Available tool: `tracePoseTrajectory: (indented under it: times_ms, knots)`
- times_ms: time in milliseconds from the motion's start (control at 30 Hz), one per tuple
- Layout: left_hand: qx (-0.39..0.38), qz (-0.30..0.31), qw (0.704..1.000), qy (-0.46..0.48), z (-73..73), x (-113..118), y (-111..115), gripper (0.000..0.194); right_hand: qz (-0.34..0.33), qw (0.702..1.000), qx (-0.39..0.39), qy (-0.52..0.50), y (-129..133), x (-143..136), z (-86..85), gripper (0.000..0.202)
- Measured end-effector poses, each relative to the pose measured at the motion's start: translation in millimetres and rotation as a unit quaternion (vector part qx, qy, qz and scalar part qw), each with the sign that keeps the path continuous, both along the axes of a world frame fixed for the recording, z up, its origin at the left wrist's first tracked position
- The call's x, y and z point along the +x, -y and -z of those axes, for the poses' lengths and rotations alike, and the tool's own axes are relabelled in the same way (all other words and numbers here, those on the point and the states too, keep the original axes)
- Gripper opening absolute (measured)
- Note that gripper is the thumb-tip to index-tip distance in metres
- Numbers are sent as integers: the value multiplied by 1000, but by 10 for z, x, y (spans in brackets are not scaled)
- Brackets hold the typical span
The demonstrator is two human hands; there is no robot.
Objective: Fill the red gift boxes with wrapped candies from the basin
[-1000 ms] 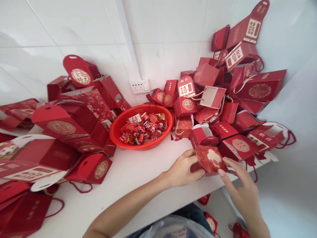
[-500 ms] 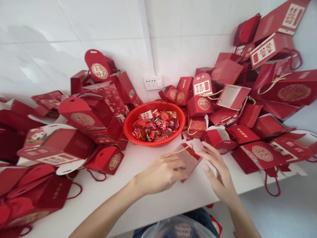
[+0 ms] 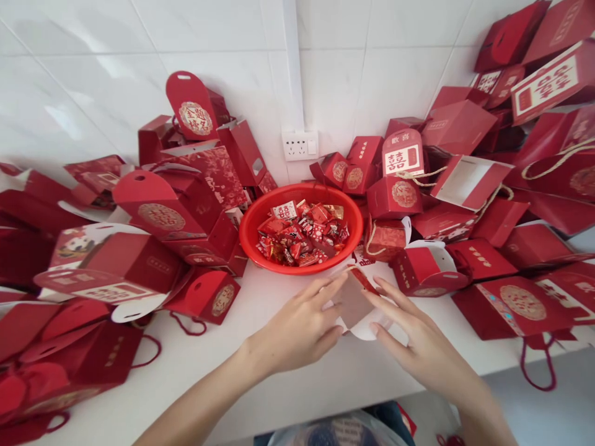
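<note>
Head view: formed red cartons (image 3: 193, 209) crowd the left of the worktop (image 3: 264, 399); beside them, a red basin (image 3: 251, 240) holds wrapped sweets (image 3: 304, 230). In front, the left hand (image 3: 297, 325) grips a small box (image 3: 356, 303), seemingly only part-folded, its white flap (image 3: 365, 332) loose; the right hand (image 3: 413, 325), fingers spread, touches its right side. Rightward, more boxes (image 3: 483, 310) look formed, some unclosed.

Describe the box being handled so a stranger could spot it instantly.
On the white table, find the red basin. Just in front is a box, mostly brownish with some red, the only one between the left hand and right hand.
</note>
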State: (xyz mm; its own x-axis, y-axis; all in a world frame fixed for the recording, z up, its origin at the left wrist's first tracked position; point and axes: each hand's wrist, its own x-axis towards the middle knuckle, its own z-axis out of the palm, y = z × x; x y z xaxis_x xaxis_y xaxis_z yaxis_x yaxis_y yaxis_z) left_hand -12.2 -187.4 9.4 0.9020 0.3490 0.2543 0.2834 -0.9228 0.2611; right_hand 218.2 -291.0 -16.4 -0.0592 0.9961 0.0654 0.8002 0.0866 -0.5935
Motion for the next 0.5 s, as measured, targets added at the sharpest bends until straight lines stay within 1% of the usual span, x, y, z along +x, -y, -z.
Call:
tracePoseTrajectory:
  times_ms: [33, 167, 300, 400, 500]
  knots:
    - [2, -9, 1000, -3, 11, -3, -7, 23, 3, 1000, -3, 2, 6, 11, 10, 57]
    - [-14, -36, 999, -6, 56, -15, -31, 47, 14, 999, 12, -30, 2, 36, 48, 71]
    - [-66, -77, 995, 8, 57, -13, -24, 57, 24, 996, 26, -80, -13, 57, 66, 74]
    - [-95, -119, 988, 28, 47, -14, -6, 57, 9, 993, 23, -113, -6, 61, 56, 77]
    - [-107, -170, 979, 20, 55, -39, 6, 46, -13, 991, 12, -131, 10, 48, 43, 82]
